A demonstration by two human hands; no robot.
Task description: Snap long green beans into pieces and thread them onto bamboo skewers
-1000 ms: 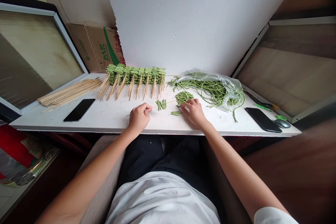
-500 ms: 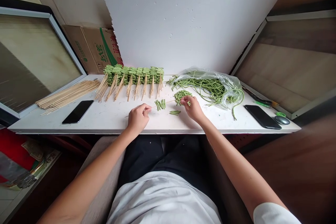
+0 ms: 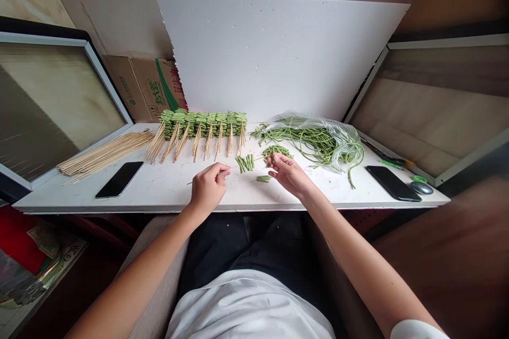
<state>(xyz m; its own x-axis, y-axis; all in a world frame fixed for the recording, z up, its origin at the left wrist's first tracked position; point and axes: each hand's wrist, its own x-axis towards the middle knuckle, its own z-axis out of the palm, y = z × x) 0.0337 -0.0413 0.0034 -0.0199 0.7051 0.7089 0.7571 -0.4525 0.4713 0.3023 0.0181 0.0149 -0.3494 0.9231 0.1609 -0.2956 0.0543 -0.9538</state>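
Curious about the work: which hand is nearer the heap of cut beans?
The right hand, partly overlapping the heap in view; the left hand, holding a skewer, is farther away, left of it.

Stacked skewers of short green bean pieces (image 3: 202, 123) are ranged back left, and long thin green beans (image 3: 314, 140) back right, on a long white tabletop (image 3: 163, 190).
Behind both, a white rectangular board (image 3: 278, 53) is stood, with a brown cardboard box (image 3: 143, 85) set at its left. Loose thin wooden sticks (image 3: 107, 153) are laid left of the stack, a black rectangular phone (image 3: 119, 180) before them. The long beans are partly covered by a clear plastic bag (image 3: 345, 135); another black rectangular phone (image 3: 392, 183) is placed to their front right. Centrally, a thin wooden skewer (image 3: 234, 167), threaded with green bean pieces (image 3: 245, 163), is held in the left hand (image 3: 209, 184), left of the right hand (image 3: 292, 174).
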